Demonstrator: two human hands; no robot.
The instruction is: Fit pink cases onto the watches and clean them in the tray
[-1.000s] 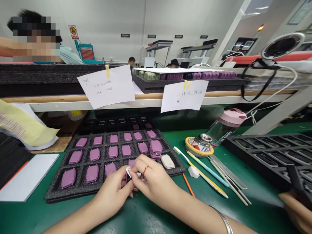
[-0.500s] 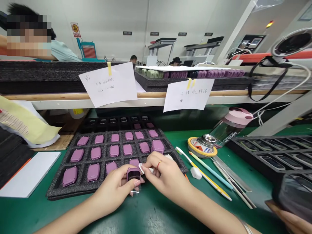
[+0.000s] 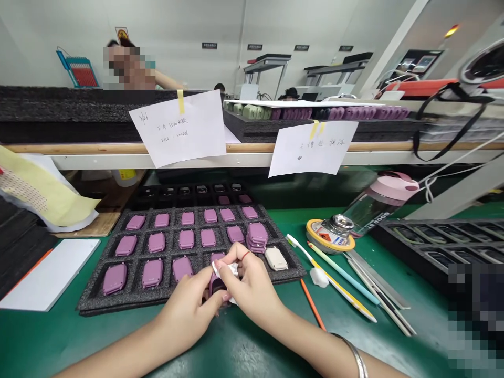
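Observation:
My left hand (image 3: 187, 304) is closed around a small purple watch case (image 3: 216, 284) with a dark face or opening, just over the tray's front edge. A white wipe (image 3: 233, 269), perhaps cloth or tissue, is pinched in my right hand (image 3: 254, 286) and pressed against the upper part of the case. My fingers hide much of both. Behind my hands lies a black foam tray (image 3: 87, 300) whose pockets hold several purple cases (image 3: 152, 273). One cream case (image 3: 276, 259) sits in the front right pocket; to its upper left, purple cases are stacked (image 3: 257, 235).
Right of the tray lie a toothbrush (image 3: 334, 286), a white lump (image 3: 318, 277), an orange stick (image 3: 313, 304) and metal strips (image 3: 380, 294). A tape roll (image 3: 315, 241) with a metal-topped container stands near a pink-lidded bottle (image 3: 394, 186). A shelf edge (image 3: 244, 159) crosses above.
My right hand has moved left and over the case, bringing the wipe onto it. The cream case and orange stick are now uncovered. The person behind the shelf has shifted, and the view has turned slightly.

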